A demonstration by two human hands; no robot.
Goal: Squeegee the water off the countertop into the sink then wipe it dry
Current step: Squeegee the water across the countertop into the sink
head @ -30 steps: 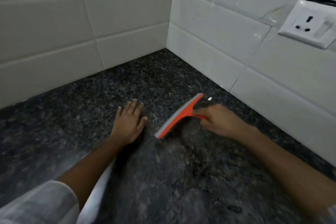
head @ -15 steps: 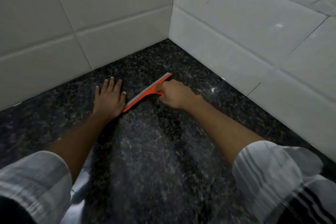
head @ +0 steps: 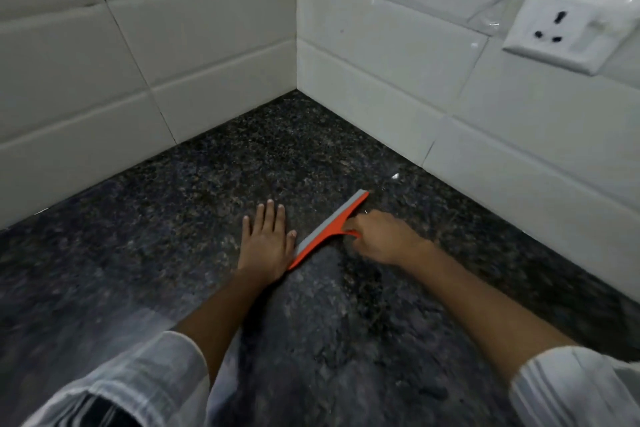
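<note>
Orange squeegee [head: 329,230], grey blade edge, lying diagonally on dark speckled countertop [head: 207,204]

two hands [head: 265,243] [head: 379,236], one squeegee [head: 329,229], one countertop [head: 207,218], one wall socket [head: 568,26]

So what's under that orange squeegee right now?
The squeegee lies with its grey blade on the dark speckled countertop, handle gripped by the right hand. The left hand rests flat beside it. Any water beneath the blade is hidden.
</note>
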